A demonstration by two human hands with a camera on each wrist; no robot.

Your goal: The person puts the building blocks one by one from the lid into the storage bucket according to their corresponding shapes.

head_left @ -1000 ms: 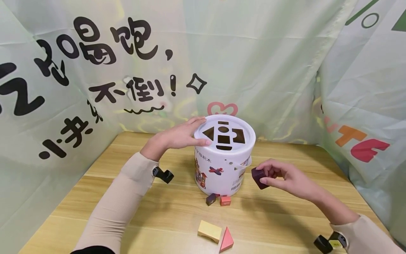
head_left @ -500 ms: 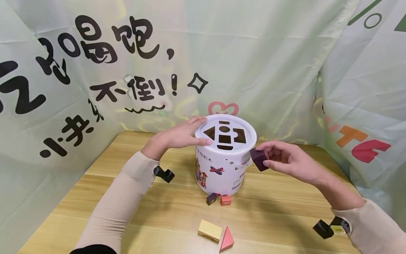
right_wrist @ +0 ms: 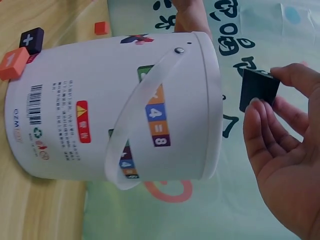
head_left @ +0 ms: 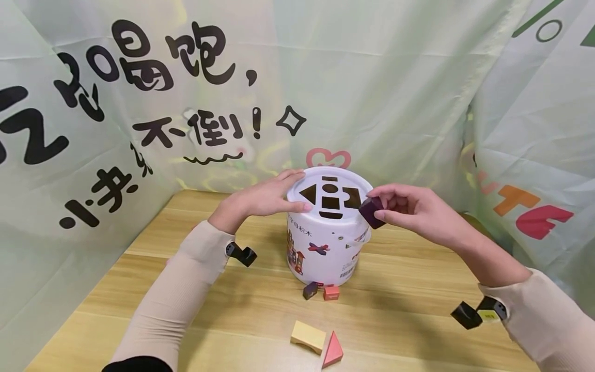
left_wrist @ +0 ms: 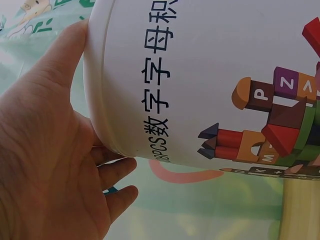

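Observation:
A white lidded bucket [head_left: 321, 243] stands upright, with shaped holes in its lid [head_left: 346, 214]. My left hand [head_left: 267, 196] rests against the lid's left edge, thumb and fingers spread along the rim; the left wrist view shows the fingers [left_wrist: 120, 172] fairly straight beside it. At the lid's right edge, my right hand [head_left: 413, 209] pinches a dark purple block [head_left: 372, 213] between thumb and fingertips. In the right wrist view that block [right_wrist: 259, 91] is tilted and apart from the bucket, just beyond the lid end. Its full shape is partly hidden by the fingers.
A small dark block [head_left: 310, 290] and a small red block [head_left: 331, 293] lie at the bucket's foot. Nearer are a yellow arch block [head_left: 308, 337] and a pink triangular block [head_left: 332, 350]. Printed cloth [head_left: 372, 103] hangs behind the wooden table [head_left: 260, 315].
My right hand has risen and moved left with the purple block, from beside the bucket's wall to the lid's right edge. The left hand stays on the rim.

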